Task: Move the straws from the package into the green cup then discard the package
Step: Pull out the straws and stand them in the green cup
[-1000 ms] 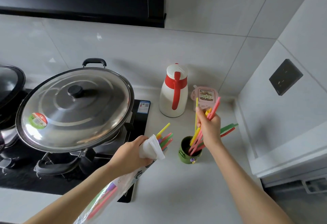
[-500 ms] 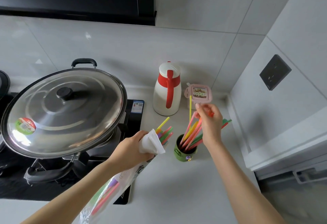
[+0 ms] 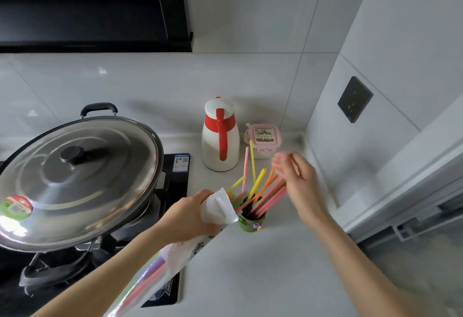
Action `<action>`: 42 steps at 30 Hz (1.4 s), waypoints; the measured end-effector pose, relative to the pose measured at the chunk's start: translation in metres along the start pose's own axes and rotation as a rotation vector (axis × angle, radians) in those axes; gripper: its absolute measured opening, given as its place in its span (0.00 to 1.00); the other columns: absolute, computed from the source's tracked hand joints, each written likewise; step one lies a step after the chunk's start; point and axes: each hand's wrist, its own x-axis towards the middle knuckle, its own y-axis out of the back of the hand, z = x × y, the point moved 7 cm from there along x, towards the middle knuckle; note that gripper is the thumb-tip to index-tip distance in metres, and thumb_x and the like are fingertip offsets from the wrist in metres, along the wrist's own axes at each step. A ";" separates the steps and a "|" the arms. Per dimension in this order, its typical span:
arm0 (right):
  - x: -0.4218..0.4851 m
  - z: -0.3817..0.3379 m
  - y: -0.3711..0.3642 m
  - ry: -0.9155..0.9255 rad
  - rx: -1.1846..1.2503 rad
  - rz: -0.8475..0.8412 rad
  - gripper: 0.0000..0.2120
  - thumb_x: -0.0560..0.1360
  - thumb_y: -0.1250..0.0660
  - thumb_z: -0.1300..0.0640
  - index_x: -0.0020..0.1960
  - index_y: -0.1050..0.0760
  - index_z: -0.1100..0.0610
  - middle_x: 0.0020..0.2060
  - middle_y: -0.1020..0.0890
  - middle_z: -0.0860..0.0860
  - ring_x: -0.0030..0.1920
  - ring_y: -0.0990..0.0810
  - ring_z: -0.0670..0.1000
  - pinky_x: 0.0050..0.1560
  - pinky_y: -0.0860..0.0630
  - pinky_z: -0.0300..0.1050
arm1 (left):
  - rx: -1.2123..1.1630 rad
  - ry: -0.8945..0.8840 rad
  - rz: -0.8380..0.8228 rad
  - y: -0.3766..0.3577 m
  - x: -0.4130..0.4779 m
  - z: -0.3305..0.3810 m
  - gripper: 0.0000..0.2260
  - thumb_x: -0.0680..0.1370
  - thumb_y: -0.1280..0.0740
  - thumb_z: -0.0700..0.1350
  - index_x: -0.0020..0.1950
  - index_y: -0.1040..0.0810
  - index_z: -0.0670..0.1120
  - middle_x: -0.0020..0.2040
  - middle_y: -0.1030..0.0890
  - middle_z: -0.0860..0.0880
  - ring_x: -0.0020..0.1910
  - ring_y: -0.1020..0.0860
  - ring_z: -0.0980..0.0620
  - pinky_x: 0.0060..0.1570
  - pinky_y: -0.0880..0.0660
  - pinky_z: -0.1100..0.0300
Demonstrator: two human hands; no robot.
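Observation:
The small green cup (image 3: 248,223) stands on the white counter. Several coloured straws (image 3: 260,189) lean in it, fanning up and to the right. My right hand (image 3: 295,179) hovers just right of the straws with fingers spread, holding nothing; it is motion-blurred. My left hand (image 3: 190,216) grips the clear plastic straw package (image 3: 160,274) near its folded white top, just left of the cup. More straws show inside the package, and a few tips poke out of its open end beside the cup.
A big wok with a steel lid (image 3: 75,174) sits on the black stove (image 3: 175,241) at left. Behind the cup stand a white and red thermos jug (image 3: 220,138) and a small pink lidded box (image 3: 263,138). The wall runs close on the right.
My right hand has let go of the bunch of straws, which now stand loose in the cup, and its fingers have spread apart. My left hand still holds the package.

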 end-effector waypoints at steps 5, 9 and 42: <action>-0.052 0.061 -0.051 -0.537 0.405 -0.255 0.13 0.75 0.37 0.45 0.51 0.24 0.54 0.47 0.19 0.52 0.47 0.20 0.50 0.48 0.25 0.42 | -0.043 0.045 -0.235 -0.009 -0.003 0.009 0.25 0.62 0.22 0.51 0.55 0.26 0.55 0.48 0.19 0.54 0.48 0.21 0.54 0.48 0.20 0.56; -0.077 0.062 -0.076 -0.608 0.799 -0.326 0.16 0.68 0.30 0.50 0.48 0.27 0.60 0.39 0.21 0.54 0.41 0.22 0.51 0.44 0.26 0.42 | -0.191 0.103 -0.363 -0.016 -0.006 0.013 0.18 0.62 0.22 0.45 0.48 0.22 0.57 0.38 0.16 0.56 0.37 0.18 0.59 0.33 0.22 0.66; -0.036 0.039 -0.045 -0.519 0.875 -0.088 0.23 0.81 0.46 0.51 0.35 0.19 0.54 0.44 0.13 0.54 0.53 0.17 0.54 0.55 0.25 0.48 | -0.274 0.071 -0.320 -0.039 -0.026 0.005 0.23 0.66 0.23 0.46 0.57 0.27 0.56 0.51 0.18 0.51 0.51 0.19 0.52 0.56 0.20 0.52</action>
